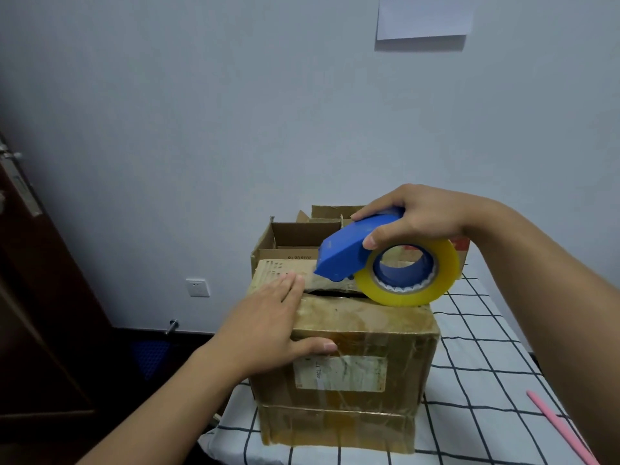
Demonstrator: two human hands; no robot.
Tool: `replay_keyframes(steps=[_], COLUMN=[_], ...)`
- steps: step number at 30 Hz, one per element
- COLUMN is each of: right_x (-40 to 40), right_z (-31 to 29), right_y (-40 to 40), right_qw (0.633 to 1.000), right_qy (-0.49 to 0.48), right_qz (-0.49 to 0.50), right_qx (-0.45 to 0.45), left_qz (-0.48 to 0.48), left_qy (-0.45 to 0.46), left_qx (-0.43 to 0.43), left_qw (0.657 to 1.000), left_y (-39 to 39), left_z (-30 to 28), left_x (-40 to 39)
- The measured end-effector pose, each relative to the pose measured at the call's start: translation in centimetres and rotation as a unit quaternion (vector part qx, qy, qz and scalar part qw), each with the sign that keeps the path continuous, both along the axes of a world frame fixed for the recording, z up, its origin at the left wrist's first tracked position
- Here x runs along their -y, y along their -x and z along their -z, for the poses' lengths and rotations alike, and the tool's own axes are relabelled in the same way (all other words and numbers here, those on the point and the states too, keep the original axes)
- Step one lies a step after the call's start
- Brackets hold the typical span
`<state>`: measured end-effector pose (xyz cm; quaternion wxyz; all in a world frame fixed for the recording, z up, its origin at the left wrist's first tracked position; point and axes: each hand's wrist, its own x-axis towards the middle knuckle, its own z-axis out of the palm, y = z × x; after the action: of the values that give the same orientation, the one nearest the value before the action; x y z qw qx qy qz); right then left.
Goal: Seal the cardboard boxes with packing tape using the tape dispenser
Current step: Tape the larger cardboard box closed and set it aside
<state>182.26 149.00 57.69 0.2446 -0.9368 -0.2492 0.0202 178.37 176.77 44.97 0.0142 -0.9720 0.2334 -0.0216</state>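
A worn brown cardboard box (355, 374) covered in old tape stands on the checked cloth, its top flaps closed with a dark gap between them. My left hand (268, 323) lies flat on the box's top left corner, fingers straight, thumb down the front face. My right hand (416, 219) grips a blue tape dispenser (345, 250) that carries a yellowish tape roll (407, 271). The dispenser's front edge sits on the far flap just right of my left fingertips. The roll rests over the box's top right part.
An open cardboard box (295, 239) stands right behind the first one, with another box behind it, against the wall. A pink stick (560, 427) lies on the white checked cloth (476, 364) at the right. A dark door (30, 297) and a wall socket (198, 287) are at the left.
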Motion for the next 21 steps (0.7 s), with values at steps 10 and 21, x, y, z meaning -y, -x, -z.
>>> replay_keyframes(steps=[10,21], right_x=[2.9,3.7], right_z=[-1.8,-0.8], right_y=[0.8,1.7], right_qw=[0.999,0.999], right_qy=[0.011,0.003], right_qz=[0.012,0.036], right_qx=[-0.028,0.001], left_qz=[0.012,0.034], left_qy=[0.009,0.009], left_qx=[-0.001,-0.003], left_qw=[1.0,0.999], left_y=[-0.5,-0.3], left_z=[0.1,-0.4], left_x=[0.2,0.8])
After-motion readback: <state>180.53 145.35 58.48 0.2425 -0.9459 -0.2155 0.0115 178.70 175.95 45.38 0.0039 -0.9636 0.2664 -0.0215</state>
